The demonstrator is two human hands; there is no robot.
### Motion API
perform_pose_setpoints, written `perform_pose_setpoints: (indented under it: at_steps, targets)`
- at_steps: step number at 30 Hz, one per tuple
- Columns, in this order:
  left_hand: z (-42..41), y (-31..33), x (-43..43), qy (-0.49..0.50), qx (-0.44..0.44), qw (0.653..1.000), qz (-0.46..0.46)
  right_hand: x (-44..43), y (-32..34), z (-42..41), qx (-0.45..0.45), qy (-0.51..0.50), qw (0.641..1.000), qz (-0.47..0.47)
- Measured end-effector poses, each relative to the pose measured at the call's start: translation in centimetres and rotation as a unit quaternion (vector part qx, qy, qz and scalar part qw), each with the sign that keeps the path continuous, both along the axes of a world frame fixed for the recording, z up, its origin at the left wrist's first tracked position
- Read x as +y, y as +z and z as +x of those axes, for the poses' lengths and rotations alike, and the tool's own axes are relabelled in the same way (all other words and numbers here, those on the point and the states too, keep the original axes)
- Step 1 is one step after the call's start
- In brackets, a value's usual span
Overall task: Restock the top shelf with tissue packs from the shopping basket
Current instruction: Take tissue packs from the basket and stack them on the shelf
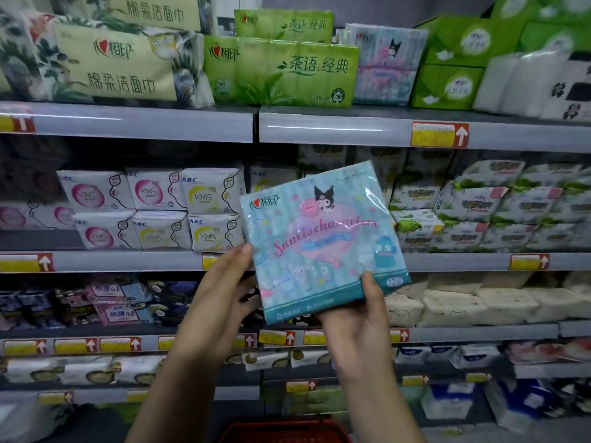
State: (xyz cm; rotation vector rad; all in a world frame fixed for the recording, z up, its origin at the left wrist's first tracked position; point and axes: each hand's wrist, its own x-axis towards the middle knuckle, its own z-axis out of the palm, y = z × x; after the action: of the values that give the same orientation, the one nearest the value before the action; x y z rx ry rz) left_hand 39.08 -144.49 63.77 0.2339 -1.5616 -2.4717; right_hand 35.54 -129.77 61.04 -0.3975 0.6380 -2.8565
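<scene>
I hold a light-blue tissue pack (pixel 321 241) with cartoon characters in front of the second shelf, tilted a little. My right hand (pixel 358 321) grips its lower right corner, thumb on the front. My left hand (pixel 220 292) holds its left edge, thumb at the side and fingers behind. The top shelf (pixel 319 129) carries a matching blue pack (pixel 385 65), green tissue packs (pixel 281 71) and beige packs (pixel 118 65). The red shopping basket (pixel 281 431) shows at the bottom edge; its contents are hidden.
Green tissue boxes (pixel 454 62) and white rolls (pixel 524 81) fill the top shelf's right end. Lower shelves hold white and pink pad packs (pixel 153 209), green-white packs (pixel 479 206) and further goods. Yellow price tags (pixel 439 134) line the shelf edges.
</scene>
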Motion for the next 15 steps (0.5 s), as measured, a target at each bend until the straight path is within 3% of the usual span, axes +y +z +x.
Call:
perform_pose_setpoints:
  at_steps: [6,15]
  targets:
    - [-0.4,0.2,0.1,-0.069,0.028,0.997,0.017,-0.5,-1.0,0.8,0.006,0.043,0.998,-0.042]
    - [-0.8,-0.6,-0.8,-0.075,0.027,0.997,0.021,4.0,-2.9,0.7,-0.042,0.042,0.996,0.074]
